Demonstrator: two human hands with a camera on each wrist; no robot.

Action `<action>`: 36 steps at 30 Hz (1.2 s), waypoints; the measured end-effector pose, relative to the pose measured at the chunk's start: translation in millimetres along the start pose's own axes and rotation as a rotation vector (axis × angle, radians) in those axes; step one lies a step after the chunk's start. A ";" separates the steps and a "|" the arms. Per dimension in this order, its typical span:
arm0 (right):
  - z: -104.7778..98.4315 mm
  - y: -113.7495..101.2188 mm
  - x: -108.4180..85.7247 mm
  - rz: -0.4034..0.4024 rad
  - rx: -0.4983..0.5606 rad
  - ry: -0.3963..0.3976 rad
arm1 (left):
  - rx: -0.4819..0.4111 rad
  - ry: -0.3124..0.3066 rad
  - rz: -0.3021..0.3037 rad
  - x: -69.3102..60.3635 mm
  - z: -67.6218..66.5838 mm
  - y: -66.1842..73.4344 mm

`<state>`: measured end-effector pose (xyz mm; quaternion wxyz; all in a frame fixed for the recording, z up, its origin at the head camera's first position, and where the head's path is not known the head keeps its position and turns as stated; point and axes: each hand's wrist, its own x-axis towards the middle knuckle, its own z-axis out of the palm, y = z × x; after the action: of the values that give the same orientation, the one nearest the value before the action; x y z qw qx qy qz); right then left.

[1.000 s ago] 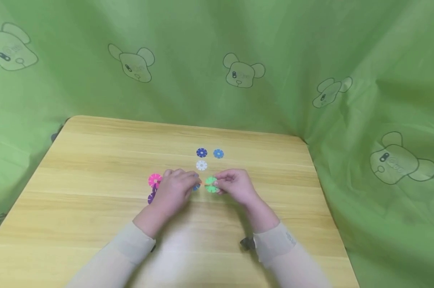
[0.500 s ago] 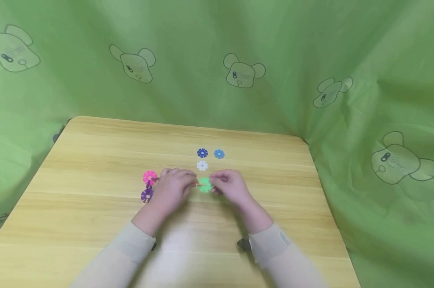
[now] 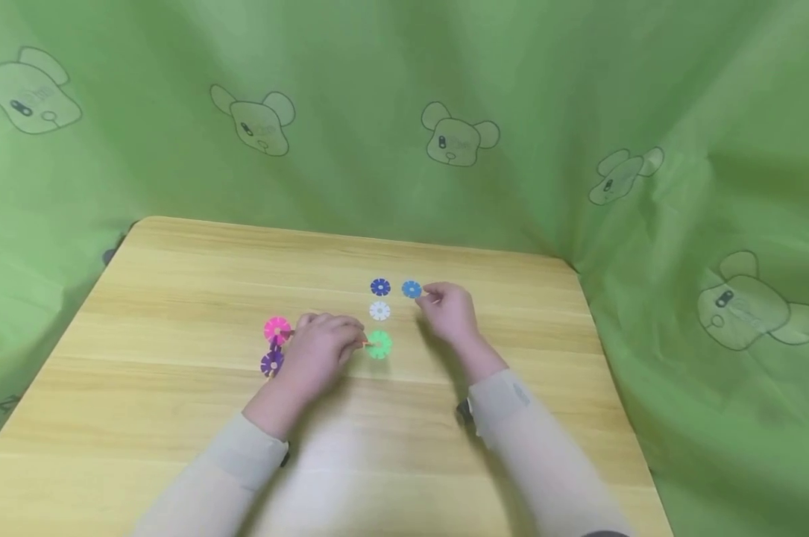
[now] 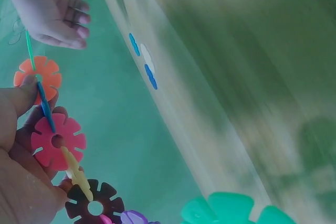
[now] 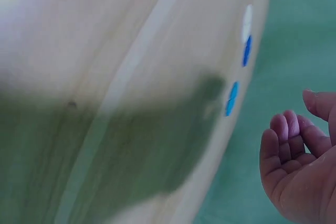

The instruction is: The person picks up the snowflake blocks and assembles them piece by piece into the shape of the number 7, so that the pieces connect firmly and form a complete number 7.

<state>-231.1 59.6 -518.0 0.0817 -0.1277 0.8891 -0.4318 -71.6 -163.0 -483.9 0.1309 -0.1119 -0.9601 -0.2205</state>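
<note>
My left hand (image 3: pixel 318 352) grips a chain of slotted plastic snowflake discs, held above the table. In the left wrist view its thumb lies where an orange disc (image 4: pixel 51 70) meets a blue one, with a pink disc (image 4: pixel 46 153), a yellow disc (image 4: pixel 77 174) and a dark disc (image 4: pixel 106 192) further along. A green disc (image 3: pixel 381 346) ends the chain on the right; a bright pink disc (image 3: pixel 276 329) and a purple disc (image 3: pixel 270 364) show at the left. My right hand (image 3: pixel 454 312) holds nothing, its fingers loosely bent, beside a light blue disc (image 3: pixel 411 289).
A dark blue disc (image 3: pixel 380 287) and a white disc (image 3: pixel 380 311) lie flat on the wooden table (image 3: pixel 176 298), left of the light blue one. Green cloth (image 3: pixel 350 186) with bear-head outlines hangs behind the table and along its sides.
The right hand has left the green disc and moved away to the far side, up to the light blue disc. The green disc now stays on the chain in my left hand, which shifted slightly left.
</note>
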 end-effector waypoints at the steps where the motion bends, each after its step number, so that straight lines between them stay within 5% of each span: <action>1: 0.5 0.5 3.4 0.008 -0.012 0.001 | -0.001 0.000 -0.002 0.0 0.1 -0.3; 16: 24.4 18.9 40.1 0.132 -0.128 -0.037 | -0.010 0.009 -0.006 1.9 1.5 -5.6; 36: 40.8 26.0 53.4 0.176 -0.243 -0.054 | -0.028 -0.022 -0.012 1.9 4.4 -6.8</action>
<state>-275.6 28.6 -565.4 0.1272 -0.0700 0.9401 -0.3085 -76.1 -166.7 -489.8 0.1174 -0.1102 -0.9589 -0.2337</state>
